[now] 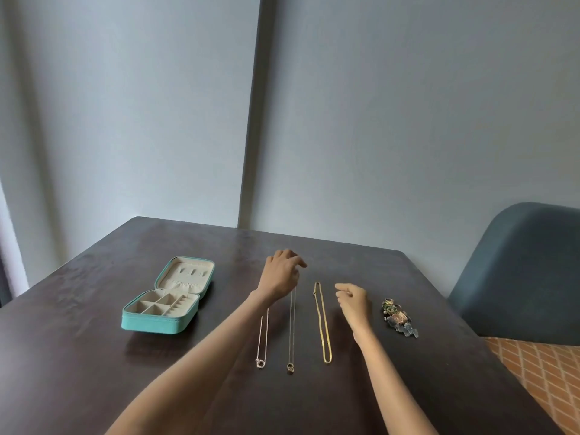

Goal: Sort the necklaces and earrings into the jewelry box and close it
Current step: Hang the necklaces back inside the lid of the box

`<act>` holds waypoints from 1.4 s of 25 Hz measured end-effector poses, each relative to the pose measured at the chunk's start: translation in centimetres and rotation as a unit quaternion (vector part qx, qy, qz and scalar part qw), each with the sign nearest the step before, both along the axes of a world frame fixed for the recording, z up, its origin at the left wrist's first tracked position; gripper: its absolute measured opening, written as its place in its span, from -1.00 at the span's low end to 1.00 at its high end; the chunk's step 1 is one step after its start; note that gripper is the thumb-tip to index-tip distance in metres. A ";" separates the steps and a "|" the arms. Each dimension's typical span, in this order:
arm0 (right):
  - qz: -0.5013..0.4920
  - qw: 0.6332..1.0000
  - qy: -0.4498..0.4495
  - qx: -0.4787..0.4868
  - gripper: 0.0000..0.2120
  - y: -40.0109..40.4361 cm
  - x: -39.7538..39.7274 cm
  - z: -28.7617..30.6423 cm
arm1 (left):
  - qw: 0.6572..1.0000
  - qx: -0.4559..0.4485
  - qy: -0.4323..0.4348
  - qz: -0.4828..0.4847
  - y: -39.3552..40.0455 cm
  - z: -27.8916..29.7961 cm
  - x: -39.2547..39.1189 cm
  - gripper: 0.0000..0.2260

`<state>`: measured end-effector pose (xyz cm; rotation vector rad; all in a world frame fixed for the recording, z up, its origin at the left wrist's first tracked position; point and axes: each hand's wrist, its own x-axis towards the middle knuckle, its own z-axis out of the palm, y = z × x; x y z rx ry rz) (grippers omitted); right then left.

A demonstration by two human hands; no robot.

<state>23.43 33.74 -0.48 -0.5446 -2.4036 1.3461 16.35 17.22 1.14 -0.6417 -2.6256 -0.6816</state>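
Dark table (94, 356) runs wide, bare surface all round both hands. Left of the left hand (280, 275) sits the teal jewelry box (161, 310), lid propped open, cream compartments showing. Three necklaces lie in parallel: a thin one (263, 340) under the left forearm, a second (292, 334) whose top that hand pinches, and a gold chain (323, 324) between the hands. Right hand (353, 301) hovers loosely curled, holding nothing; just beyond it, an earring pile (399, 318), too tangled to count.
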 end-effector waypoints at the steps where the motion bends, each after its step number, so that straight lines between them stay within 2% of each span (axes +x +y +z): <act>1: 0.017 0.999 -0.017 0.038 -0.81 0.1 -0.9 0.0 | 0.999 -0.029 -0.002 -0.015 1.0 0.3 -0.5 -0.72; 3: 0.050 0.991 -0.045 0.114 -0.79 -0.3 -2.4 0.4 | 0.996 -0.080 -0.014 -0.032 2.5 0.5 -1.7 -0.74; 5: 0.064 0.984 -0.073 0.147 -0.68 -0.5 -3.7 1.0 | 0.992 -0.121 -0.033 -0.033 3.5 0.4 -2.8 -0.74; 6: 0.064 0.982 -0.088 0.157 -0.71 -0.5 -4.2 1.0 | 0.989 -0.137 -0.047 -0.031 3.8 0.3 -3.3 -0.74; 8: 0.053 0.980 -0.097 0.165 -0.85 -0.4 -5.2 0.8 | 0.984 -0.155 -0.079 -0.035 4.2 -0.1 -4.2 -0.75; 16: 0.030 0.981 -0.069 0.177 -0.80 0.3 -6.1 -0.6 | 0.977 -0.171 -0.111 -0.058 5.6 0.5 -5.4 -0.84; 19: 0.038 0.985 -0.046 0.163 -0.82 0.4 -5.3 -1.1 | 0.988 -0.118 -0.093 -0.024 6.1 -0.3 -4.6 -0.83; 23: 0.102 0.994 0.030 0.001 -0.88 0.7 -3.7 -0.9 | 0.985 0.040 -0.168 -0.016 5.6 -0.2 -3.2 -0.85; 26: 0.157 0.981 0.063 -0.090 -0.93 1.0 -1.8 -0.3 | 0.962 0.162 -0.204 -0.084 4.4 0.9 -1.9 -0.92; 27: 0.160 0.978 0.078 -0.106 -0.94 1.0 -1.0 0.1 | 0.948 0.203 -0.214 -0.117 3.9 1.3 -1.1 -0.96; 31: 0.150 0.967 0.115 -0.172 -0.85 0.3 1.8 3.0 | 0.884 0.331 -0.247 -0.221 2.7 3.0 2.2 -0.91; 33: 0.164 0.948 0.143 -0.233 -0.82 -0.3 3.0 5.5 | 0.863 0.351 -0.260 -0.255 2.1 4.5 3.3 -0.82; 35: 0.186 0.939 0.159 -0.241 -0.82 -0.9 3.9 8.3 | 0.863 0.317 -0.270 -0.287 1.5 6.3 4.4 -0.82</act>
